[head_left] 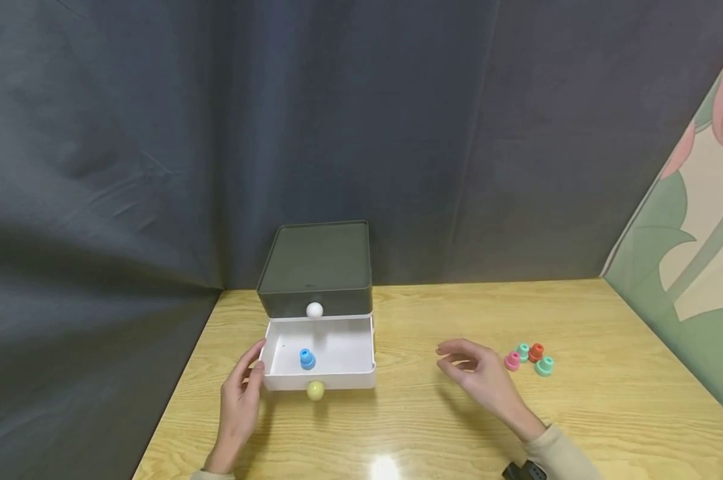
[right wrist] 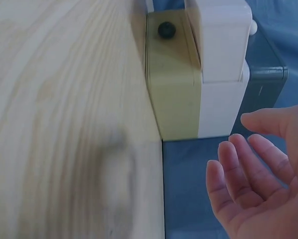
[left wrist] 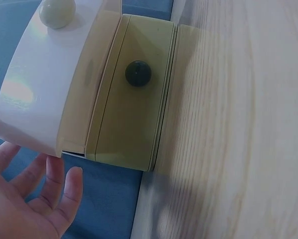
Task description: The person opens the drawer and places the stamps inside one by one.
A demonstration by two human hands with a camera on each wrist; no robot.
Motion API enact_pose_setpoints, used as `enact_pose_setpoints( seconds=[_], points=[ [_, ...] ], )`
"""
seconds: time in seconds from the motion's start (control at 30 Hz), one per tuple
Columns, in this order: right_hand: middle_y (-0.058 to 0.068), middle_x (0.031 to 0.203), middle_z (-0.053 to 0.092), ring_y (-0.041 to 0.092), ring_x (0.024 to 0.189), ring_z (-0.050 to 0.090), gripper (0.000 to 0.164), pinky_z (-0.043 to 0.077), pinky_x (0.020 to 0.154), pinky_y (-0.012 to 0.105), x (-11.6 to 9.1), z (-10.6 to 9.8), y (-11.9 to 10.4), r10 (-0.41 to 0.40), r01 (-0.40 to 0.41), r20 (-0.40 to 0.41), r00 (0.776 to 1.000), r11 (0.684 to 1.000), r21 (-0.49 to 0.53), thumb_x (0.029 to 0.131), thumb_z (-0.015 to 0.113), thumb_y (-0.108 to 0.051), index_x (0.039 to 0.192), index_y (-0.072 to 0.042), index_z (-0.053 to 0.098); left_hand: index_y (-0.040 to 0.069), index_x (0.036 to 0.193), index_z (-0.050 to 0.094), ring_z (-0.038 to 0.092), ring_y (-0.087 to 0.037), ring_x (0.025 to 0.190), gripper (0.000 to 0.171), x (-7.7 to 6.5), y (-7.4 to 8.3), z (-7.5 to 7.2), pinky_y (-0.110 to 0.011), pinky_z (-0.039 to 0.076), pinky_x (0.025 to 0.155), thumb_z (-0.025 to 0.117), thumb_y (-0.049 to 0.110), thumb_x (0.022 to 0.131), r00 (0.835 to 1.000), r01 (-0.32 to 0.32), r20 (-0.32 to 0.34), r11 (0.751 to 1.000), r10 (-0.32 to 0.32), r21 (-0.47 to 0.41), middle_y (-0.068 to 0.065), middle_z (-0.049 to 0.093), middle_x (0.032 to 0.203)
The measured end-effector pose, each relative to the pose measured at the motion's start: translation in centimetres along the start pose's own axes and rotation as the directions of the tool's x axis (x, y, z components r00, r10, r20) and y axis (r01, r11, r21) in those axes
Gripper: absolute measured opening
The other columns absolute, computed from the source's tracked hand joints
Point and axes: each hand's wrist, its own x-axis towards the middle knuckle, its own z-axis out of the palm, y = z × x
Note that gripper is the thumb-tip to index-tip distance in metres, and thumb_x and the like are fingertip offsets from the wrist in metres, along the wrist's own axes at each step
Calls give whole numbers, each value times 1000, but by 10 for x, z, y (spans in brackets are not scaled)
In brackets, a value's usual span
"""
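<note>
Head view: left hand [head_left: 239,403] holds white drawer [head_left: 349,381] by its side, right hand [head_left: 486,381] empty, loosely curved; jerky tug could topple blue stepped peg [head_left: 307,360].

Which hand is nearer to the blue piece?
Left. The left hand is at the white drawer's left side, left of the blue piece; the right hand is farther, right of the drawer.

The middle drawer [head_left: 349,381] is white with a yellow-green knob [head_left: 315,391], the top drawer [head_left: 286,305] dark grey-green with a white knob [head_left: 315,310]; stepped pegs [head_left: 307,361] are blue, pink, red and mint, the tabletop [head_left: 421,427] yellow wood-grained.
</note>
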Motion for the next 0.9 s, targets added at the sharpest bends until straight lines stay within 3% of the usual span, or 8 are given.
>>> enact_pose_setpoints(
  seconds=[0.3, 0.63, 0.9],
  points=[
    [11, 110, 81, 8, 88, 75, 24, 60, 76, 24, -9, -25, 20, 23, -29, -53, 998, 993, -113, 94, 80, -10, 117, -6, 78, 11, 144, 68, 63, 1, 87, 37, 0, -1, 0, -24, 52, 67, 56, 6, 109, 1000, 0, 9, 1000, 0, 9, -18, 70, 141],
    [13, 114, 80, -3, 87, 70, 26, 58, 77, 18, -17, -54, 38, 30, -62, -139, 990, 970, -233, 96, 80, -14, 120, -5, 78, 12, 145, 67, 62, 2, 87, 37, 1, 1, -2, -24, 52, 69, 55, 7, 110, 1000, 3, 13, 1000, -3, 21, -17, 70, 141],
    [18, 110, 80, -12, 86, 63, 26, 56, 74, 12, -22, -65, 45, 81, -121, -185, 979, 969, -216, 95, 81, -15, 118, -3, 78, 12, 146, 65, 62, 2, 89, 38, -1, 2, -3, -24, 51, 70, 54, 9, 110, 1000, 16, 24, 999, -17, 39, -17, 69, 143]
  ],
)
